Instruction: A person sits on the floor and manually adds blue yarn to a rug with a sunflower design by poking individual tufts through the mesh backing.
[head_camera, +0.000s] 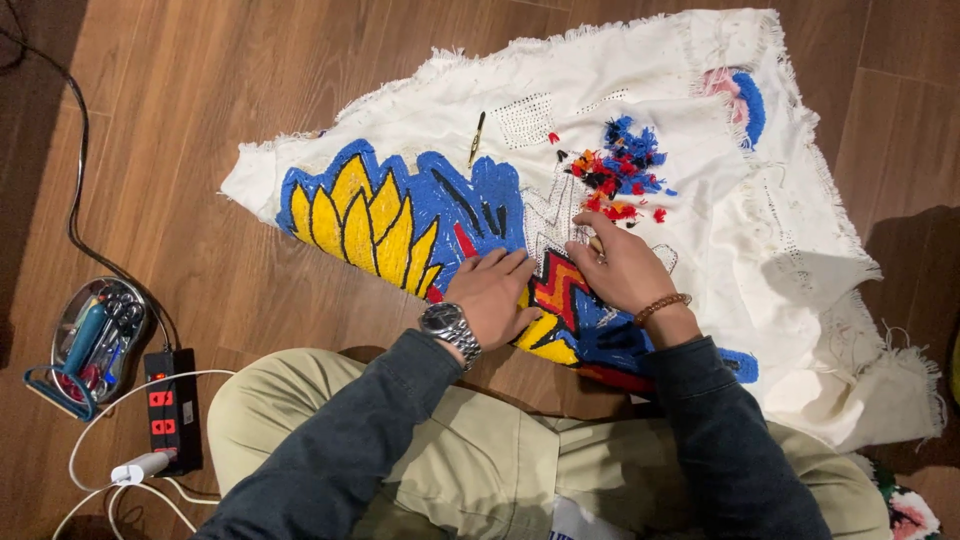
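Flat beneath both hands' fingers (505, 262): rug cloth (640, 190)

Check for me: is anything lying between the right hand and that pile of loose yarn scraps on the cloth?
Nothing visible does. Only bare white cloth lies between the right hand and the yarn scraps just above it. The left hand rests flat on the tufted area, off to the side.

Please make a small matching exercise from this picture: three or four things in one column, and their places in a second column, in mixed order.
1. left hand
2. pile of yarn scraps
3. metal tray of tools
4. power strip

a. floor, far left
b. flat on the tufted cloth
c. floor, beside the left knee
d. on white cloth, above the right hand

Pairs: 1-b, 2-d, 3-a, 4-c
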